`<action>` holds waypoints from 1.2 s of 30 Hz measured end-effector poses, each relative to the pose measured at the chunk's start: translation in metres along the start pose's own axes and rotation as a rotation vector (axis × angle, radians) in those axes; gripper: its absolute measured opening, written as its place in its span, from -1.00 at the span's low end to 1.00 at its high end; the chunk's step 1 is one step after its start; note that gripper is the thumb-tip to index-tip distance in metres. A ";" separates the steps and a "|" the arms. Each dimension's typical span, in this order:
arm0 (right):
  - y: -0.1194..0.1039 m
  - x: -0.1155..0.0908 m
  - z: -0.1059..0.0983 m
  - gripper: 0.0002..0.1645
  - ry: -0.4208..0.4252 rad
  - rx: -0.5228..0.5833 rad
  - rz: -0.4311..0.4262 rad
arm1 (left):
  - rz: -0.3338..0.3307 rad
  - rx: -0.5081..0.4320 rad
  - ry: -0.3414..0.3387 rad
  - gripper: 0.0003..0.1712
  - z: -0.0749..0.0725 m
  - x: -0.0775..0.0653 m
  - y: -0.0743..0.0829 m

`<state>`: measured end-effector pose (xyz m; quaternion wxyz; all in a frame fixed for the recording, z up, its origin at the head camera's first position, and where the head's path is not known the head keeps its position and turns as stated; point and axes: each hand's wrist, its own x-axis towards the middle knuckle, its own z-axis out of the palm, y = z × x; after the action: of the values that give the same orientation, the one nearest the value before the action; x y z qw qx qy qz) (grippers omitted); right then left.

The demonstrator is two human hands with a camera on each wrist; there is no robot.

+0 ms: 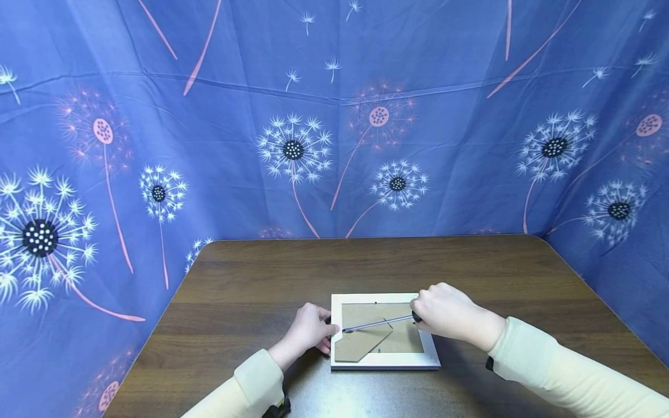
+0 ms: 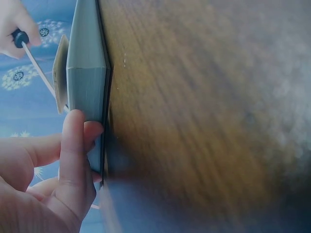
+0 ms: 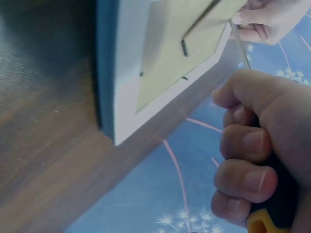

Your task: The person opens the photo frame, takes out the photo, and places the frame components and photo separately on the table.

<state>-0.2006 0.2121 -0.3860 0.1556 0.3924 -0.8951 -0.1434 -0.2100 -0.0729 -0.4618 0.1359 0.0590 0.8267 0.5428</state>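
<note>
A white-edged picture frame (image 1: 387, 298) lies on the table with its brown backing board (image 1: 410, 339) facing up. On the board's left part is a cardboard easel stand (image 1: 360, 348). At the frame's left edge, my left hand (image 1: 308, 328) holds the rim, thumb on top and fingers at the side. My right hand (image 1: 449, 310) grips a screwdriver (image 1: 378, 323) by its handle, which shows black and yellow in the right wrist view. The shaft slants across the backing, its tip close to my left thumb at the board's left edge. Small dark tabs (image 3: 184, 78) sit along the backing's border.
The brown wooden table (image 1: 261, 273) extends around the frame. Behind it and at both sides hangs a blue cloth (image 1: 219, 145) with a dandelion print. Cream sleeves (image 1: 543, 354) cover both forearms, and a dark strap (image 1: 277, 408) shows by the left wrist.
</note>
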 end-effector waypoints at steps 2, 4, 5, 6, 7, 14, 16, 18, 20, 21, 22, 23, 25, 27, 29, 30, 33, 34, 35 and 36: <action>0.000 0.002 -0.004 -0.48 -0.007 -0.015 -0.004 | 0.003 0.000 -0.001 -0.66 0.000 -0.001 0.000; 0.000 0.005 -0.009 -0.44 -0.004 -0.040 -0.013 | 0.003 0.000 -0.003 -0.66 0.000 -0.001 0.000; 0.000 0.006 -0.011 -0.44 0.000 -0.048 -0.019 | 0.003 -0.001 -0.003 -0.66 0.000 -0.001 0.000; -0.001 0.008 -0.014 -0.45 0.009 -0.056 -0.027 | 0.001 0.001 -0.002 -0.65 0.001 -0.001 -0.001; -0.001 0.009 -0.016 -0.45 0.016 -0.066 -0.034 | 0.001 0.002 -0.002 -0.64 0.001 -0.001 -0.001; -0.002 0.019 -0.031 -0.54 0.019 -0.081 -0.062 | -0.008 -0.003 -0.004 -0.59 0.000 0.000 0.000; -0.003 0.022 -0.035 -0.52 -0.008 -0.091 -0.067 | -0.014 -0.007 -0.007 -0.58 0.000 0.000 0.001; -0.004 0.025 -0.039 -0.51 -0.030 -0.103 -0.077 | -0.015 -0.010 -0.012 -0.60 0.000 -0.001 0.002; -0.005 0.029 -0.044 -0.49 -0.045 -0.120 -0.088 | -0.011 -0.008 -0.013 -0.61 0.000 -0.002 0.003; -0.005 0.030 -0.047 -0.48 -0.053 -0.128 -0.094 | -0.009 -0.007 -0.013 -0.61 -0.001 -0.002 0.003; -0.006 0.032 -0.049 -0.47 -0.055 -0.136 -0.102 | -0.008 -0.005 -0.013 -0.61 -0.001 -0.003 0.003; -0.007 0.034 -0.051 -0.46 -0.056 -0.145 -0.110 | -0.005 -0.005 -0.013 -0.61 -0.001 -0.003 0.003; -0.008 0.039 -0.056 -0.46 -0.049 -0.163 -0.126 | -0.008 -0.004 -0.012 -0.58 -0.002 -0.004 0.003; -0.009 0.044 -0.061 -0.47 -0.056 -0.175 -0.139 | -0.013 -0.010 -0.014 -0.57 -0.002 -0.004 0.003; -0.010 0.049 -0.065 -0.51 -0.074 -0.177 -0.147 | -0.018 -0.017 -0.015 -0.56 -0.001 -0.003 0.003; -0.011 0.051 -0.068 -0.53 -0.085 -0.173 -0.148 | -0.019 -0.021 -0.015 -0.56 -0.001 -0.003 0.003; -0.013 0.059 -0.074 -0.52 -0.134 -0.149 -0.145 | -0.018 -0.029 -0.018 -0.56 -0.001 -0.002 0.002; -0.013 0.061 -0.077 -0.51 -0.149 -0.141 -0.141 | -0.017 -0.031 -0.018 -0.56 -0.001 -0.002 0.002; -0.014 0.062 -0.079 -0.49 -0.161 -0.135 -0.138 | -0.017 -0.030 -0.019 -0.57 0.000 -0.002 0.002; -0.014 0.064 -0.080 -0.47 -0.169 -0.129 -0.136 | -0.018 -0.030 -0.019 -0.57 0.000 -0.002 0.002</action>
<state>-0.2007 0.1445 -0.3078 0.0946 0.4278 -0.8653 -0.2435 -0.2086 -0.0727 -0.4593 0.1497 0.0546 0.8176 0.5533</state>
